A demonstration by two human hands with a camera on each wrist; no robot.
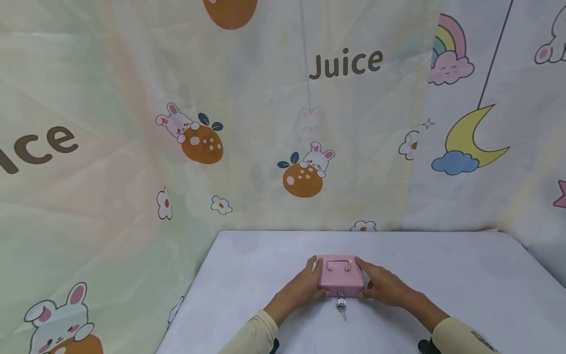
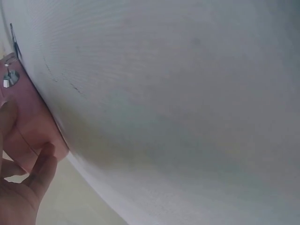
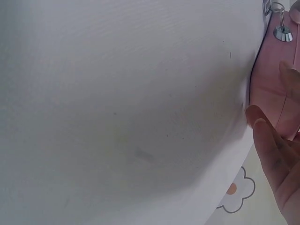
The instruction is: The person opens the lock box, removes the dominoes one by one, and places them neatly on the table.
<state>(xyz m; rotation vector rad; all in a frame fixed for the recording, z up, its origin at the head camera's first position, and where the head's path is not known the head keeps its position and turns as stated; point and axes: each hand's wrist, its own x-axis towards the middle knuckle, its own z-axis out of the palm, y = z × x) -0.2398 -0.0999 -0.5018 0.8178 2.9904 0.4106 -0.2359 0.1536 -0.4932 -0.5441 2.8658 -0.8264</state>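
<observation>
In the head view, a small pink cash box (image 1: 341, 279) sits on the white counter (image 1: 247, 268), toward its far side, with the wire handle (image 1: 338, 261) on its lid and a padlock (image 1: 341, 302) hanging from its front, keys (image 1: 342, 311) dangling below. The left hand (image 1: 305, 285) holds the box's left side and the right hand (image 1: 384, 285) its right, each spread from the near corner to the far one, so the box is framed between them. If the two hands pushed unevenly, the box would probably twist on the smooth-looking covering; the loose padlock and keys could swing, knock the front or catch underneath if the box were lifted and set down carelessly. In the left wrist view, fingertips press the pink side low, near the counter, and the metal fitting (image 2: 11, 78) shows on the front face; such a low hold could pinch a finger under the base if the box tipped. In the right wrist view, the fingers (image 3: 267, 145) bend about the box's corner, thumb near the front; part of the hand is cut off, so how firmly it grips cannot be told, and a slack hold might let that side slip.
</observation>
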